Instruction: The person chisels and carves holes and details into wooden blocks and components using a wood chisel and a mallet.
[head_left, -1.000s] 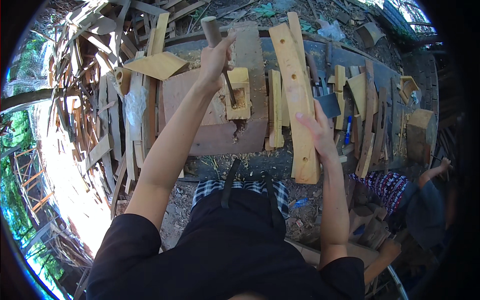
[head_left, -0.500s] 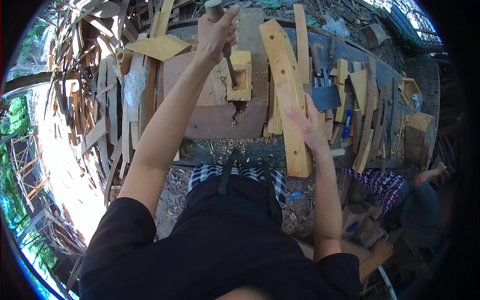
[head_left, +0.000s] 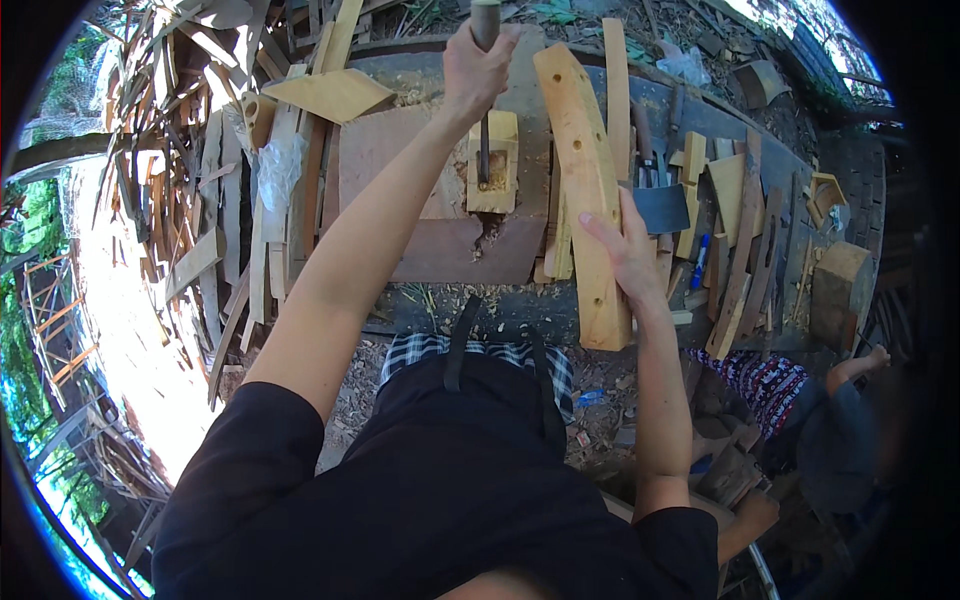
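My left hand (head_left: 476,75) is closed around the handle of a chisel (head_left: 484,145), which stands nearly upright. Its blade tip sits in the hollow cut into a small pale wooden block (head_left: 496,128). Under that block lies a flat reddish board (head_left: 430,250) with a ragged broken notch at its near side. My right hand (head_left: 632,255) grips a long, slightly curved wooden piece (head_left: 583,180) with several round holes along it; the thumb lies on its top face and the other fingers are partly hidden along its right side.
Right of the curved piece lie a broad metal blade (head_left: 662,208), a blue marker (head_left: 698,262) and several wood strips. A thick wood block (head_left: 840,280) sits at the bench's right end. Scrap wood and a clear plastic bag (head_left: 278,175) crowd the left. Another person's arm (head_left: 858,368) shows at lower right.
The chisel has swung from a lean to nearly upright as my left hand moved right. Its tip stays in the hollow. My right hand still holds the curved piece; the whole view has shifted slightly.
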